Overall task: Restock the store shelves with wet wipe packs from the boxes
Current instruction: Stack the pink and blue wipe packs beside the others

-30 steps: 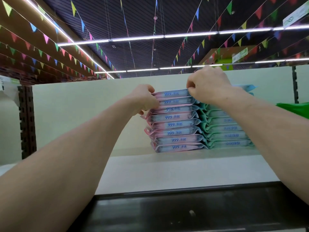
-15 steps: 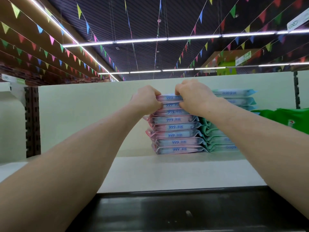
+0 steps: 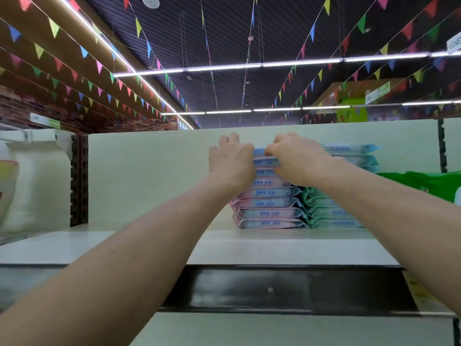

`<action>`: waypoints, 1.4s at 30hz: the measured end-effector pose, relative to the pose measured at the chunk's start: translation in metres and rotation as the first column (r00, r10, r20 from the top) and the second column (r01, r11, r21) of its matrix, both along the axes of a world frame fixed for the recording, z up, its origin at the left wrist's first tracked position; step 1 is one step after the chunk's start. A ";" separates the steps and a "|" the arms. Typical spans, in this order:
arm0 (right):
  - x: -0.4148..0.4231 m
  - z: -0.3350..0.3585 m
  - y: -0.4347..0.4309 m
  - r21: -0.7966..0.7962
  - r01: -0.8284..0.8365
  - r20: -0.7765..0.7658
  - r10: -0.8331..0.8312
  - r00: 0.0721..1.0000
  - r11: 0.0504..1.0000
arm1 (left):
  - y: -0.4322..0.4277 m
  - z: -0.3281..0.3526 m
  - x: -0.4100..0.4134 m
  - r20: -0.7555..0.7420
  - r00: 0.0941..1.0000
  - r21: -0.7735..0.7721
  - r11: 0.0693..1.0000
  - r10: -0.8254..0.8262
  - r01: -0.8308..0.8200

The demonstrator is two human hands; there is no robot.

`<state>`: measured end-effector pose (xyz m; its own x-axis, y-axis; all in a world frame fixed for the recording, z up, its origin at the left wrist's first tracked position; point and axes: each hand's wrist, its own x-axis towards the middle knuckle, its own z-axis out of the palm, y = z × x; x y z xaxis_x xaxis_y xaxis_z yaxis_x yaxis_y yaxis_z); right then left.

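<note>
pink pack stack (image 3: 269, 203): upright on the shelf (image 3: 274, 248), touching the green pack stack (image 3: 331, 213) on its right
left hand (image 3: 230, 161): fingers curled round the upper packs' left end
right hand (image 3: 299, 158): fingers curled, pinching the top packs

eight pink packs (image 3: 268, 213), one teal stack (image 3: 334, 218)

Pink-and-blue pack stack (image 3: 268, 208); green-and-blue stack (image 3: 331, 216); white shelf (image 3: 274, 248)
</note>
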<state>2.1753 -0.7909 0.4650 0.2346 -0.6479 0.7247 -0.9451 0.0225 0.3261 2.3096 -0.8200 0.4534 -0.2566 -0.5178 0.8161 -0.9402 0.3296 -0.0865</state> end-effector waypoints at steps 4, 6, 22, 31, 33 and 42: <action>0.004 -0.009 0.017 0.056 0.017 0.021 -0.018 1.000 0.998 | 0.018 -0.009 0.001 -0.006 0.999 0.067 0.997 -0.032 0.033; 0.005 -0.014 0.030 0.077 0.038 0.038 -0.041 0.998 0.996 | 0.027 -0.012 0.002 -0.006 0.998 0.118 0.991 -0.062 0.062; -0.003 -0.062 0.214 0.198 0.425 0.180 -0.458 0.870 0.883 | 0.148 -0.050 -0.051 -0.032 0.777 0.215 0.754 -0.629 0.620; -0.026 -0.108 0.362 0.320 0.712 0.166 -0.777 0.607 0.625 | 0.265 -0.098 -0.112 0.044 0.530 0.350 0.510 -0.847 0.786; -0.030 -0.119 0.396 0.360 0.744 0.173 -0.824 0.539 0.562 | 0.295 -0.108 -0.125 0.069 0.463 0.390 0.451 -0.884 0.803; -0.045 -0.193 0.555 0.539 0.770 0.244 -0.938 0.246 0.342 | 0.460 -0.172 -0.176 0.183 0.151 0.567 0.230 -0.971 0.791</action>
<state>2.1302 -0.2356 0.2722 -0.8678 -0.4016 0.2925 -0.4071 0.9123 0.0448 2.1335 -0.3605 0.2818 -0.9322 0.1786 0.3149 0.1701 0.9839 -0.0545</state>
